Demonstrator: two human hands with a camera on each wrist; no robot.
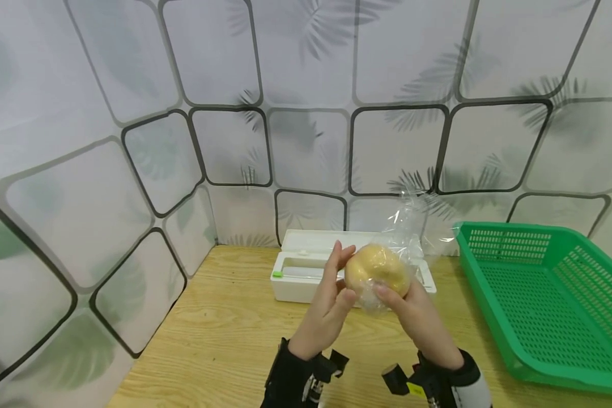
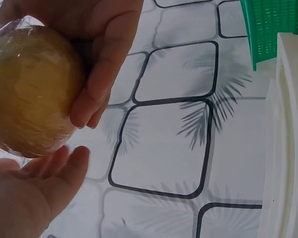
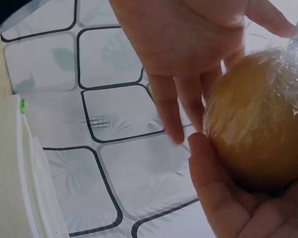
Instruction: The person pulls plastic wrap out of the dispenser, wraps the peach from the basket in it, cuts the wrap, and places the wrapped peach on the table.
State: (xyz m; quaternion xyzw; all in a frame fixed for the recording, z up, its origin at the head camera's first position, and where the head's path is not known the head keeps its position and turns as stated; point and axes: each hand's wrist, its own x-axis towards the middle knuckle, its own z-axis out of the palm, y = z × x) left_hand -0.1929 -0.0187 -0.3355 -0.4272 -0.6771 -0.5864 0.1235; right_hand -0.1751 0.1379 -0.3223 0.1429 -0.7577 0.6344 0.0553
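A round yellow fruit (image 1: 377, 266), wrapped in clear cling film (image 1: 410, 224), is held up in front of the white box. My right hand (image 1: 423, 317) grips it from the right, thumb on the near side. In the right wrist view, that hand's fingers (image 3: 208, 173) curl round the fruit (image 3: 260, 124). My left hand (image 1: 321, 317) is at the left side, its fingers extended and loosely spread close to the wrapped surface. The left wrist view has this hand (image 2: 35, 198) just beside the fruit (image 2: 35, 94). Loose film stands up behind the fruit, towards the right.
Behind the hands, a long white cling film box (image 1: 293, 292) stands with its lid (image 1: 311, 239) raised and a green slider (image 1: 277, 274) at its left end. A green plastic basket (image 1: 510, 340) is on the right of the wooden table (image 1: 209, 340). Patterned sheeting (image 1: 306, 147) covers the walls.
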